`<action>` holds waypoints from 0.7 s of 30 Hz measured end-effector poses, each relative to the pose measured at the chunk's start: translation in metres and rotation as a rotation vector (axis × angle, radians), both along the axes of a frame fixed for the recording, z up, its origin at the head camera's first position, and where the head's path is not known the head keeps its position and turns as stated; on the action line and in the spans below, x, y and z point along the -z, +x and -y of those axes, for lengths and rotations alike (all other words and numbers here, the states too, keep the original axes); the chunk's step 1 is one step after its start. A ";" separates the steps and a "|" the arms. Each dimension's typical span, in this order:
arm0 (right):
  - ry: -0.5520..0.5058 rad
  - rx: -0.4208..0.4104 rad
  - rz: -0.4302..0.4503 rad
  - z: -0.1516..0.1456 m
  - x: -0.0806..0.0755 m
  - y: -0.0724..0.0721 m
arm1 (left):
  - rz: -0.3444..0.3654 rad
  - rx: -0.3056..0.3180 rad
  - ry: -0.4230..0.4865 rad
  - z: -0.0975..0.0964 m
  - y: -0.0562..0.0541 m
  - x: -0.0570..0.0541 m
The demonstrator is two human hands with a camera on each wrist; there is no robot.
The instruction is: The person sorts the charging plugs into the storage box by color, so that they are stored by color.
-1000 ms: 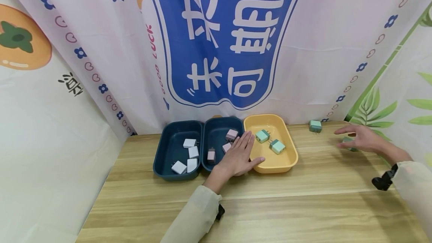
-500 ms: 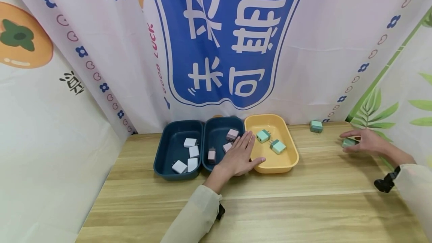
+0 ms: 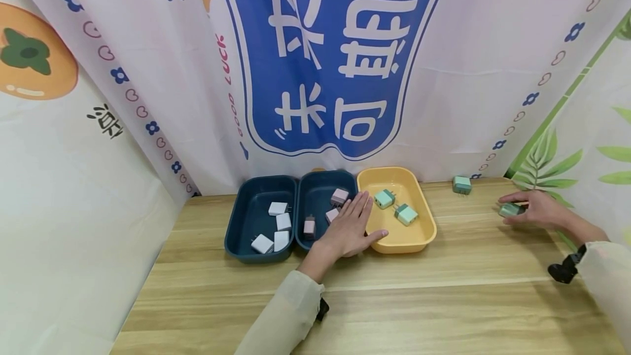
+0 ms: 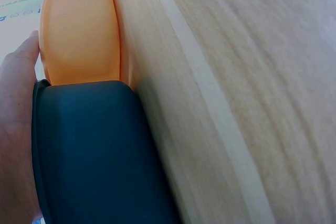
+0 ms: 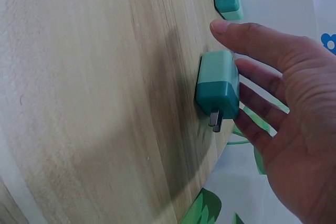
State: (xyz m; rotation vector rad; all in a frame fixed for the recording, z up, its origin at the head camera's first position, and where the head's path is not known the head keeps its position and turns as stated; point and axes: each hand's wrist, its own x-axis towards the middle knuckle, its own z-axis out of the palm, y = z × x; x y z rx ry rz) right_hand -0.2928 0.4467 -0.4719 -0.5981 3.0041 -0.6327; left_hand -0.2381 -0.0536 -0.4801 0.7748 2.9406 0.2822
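Observation:
My left hand [image 3: 345,229] lies flat, fingers straight and thumb spread, across the adjoining rims of the middle blue bin [image 3: 302,193] and the yellow bin [image 3: 428,223]. Part of the blue bin is hidden beneath it. At the far right, my right hand [image 3: 539,210] reaches around a green charger plug [image 5: 218,82] lying on the table, its metal prongs showing. The fingers are at the plug's far side, while the thumb stands apart from it in the right wrist view. A second green charger plug [image 3: 462,184] sits by the curtain, left of that hand.
Two green plugs [image 3: 406,214] lie in the yellow bin. Several pink plugs [image 3: 309,227] are in the middle bin, and several white plugs [image 3: 277,209] in the left blue bin [image 3: 231,234]. A printed curtain [image 3: 443,97] hangs behind the wooden table [image 3: 394,300].
My right hand has moved slightly right and come around the green charger plug at the far right. The left hand stays on the bins.

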 end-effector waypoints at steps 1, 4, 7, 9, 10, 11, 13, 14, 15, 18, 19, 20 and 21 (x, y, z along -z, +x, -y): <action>0.005 -0.004 0.003 0.000 0.000 0.000 | 0.002 -0.001 -0.002 0.000 0.000 0.000; 0.006 0.003 0.026 -0.001 -0.001 0.001 | 0.000 0.000 0.001 0.000 0.001 0.000; 0.008 0.010 0.064 -0.002 -0.002 0.002 | -0.008 0.004 0.000 0.000 0.001 0.000; 0.012 0.011 0.082 -0.002 -0.003 0.002 | -0.015 0.007 0.001 0.001 0.001 -0.001; 0.011 0.008 0.085 -0.002 -0.003 0.002 | -0.017 0.008 0.000 0.001 0.001 -0.001; 0.013 -0.002 0.082 -0.002 -0.004 0.003 | -0.018 0.008 -0.002 0.001 0.001 -0.001; 0.016 -0.011 0.073 -0.003 -0.004 0.004 | -0.017 0.006 -0.001 0.001 0.001 0.000; 0.015 -0.016 0.069 -0.002 -0.004 0.004 | -0.017 0.005 -0.002 0.001 0.001 0.000; 0.013 -0.020 0.066 -0.002 -0.004 0.005 | -0.015 0.004 -0.002 0.001 0.001 0.000; 0.006 -0.022 0.064 -0.002 -0.004 0.006 | -0.010 0.001 -0.004 0.001 0.001 0.000; 0.004 -0.028 0.063 -0.002 -0.003 0.006 | -0.011 0.002 -0.006 0.001 0.001 -0.001; 0.001 -0.028 0.062 -0.002 -0.003 0.006 | -0.011 0.002 -0.007 0.001 0.001 -0.001; -0.003 -0.029 0.060 -0.003 -0.002 0.006 | -0.010 0.001 -0.008 0.001 0.001 0.000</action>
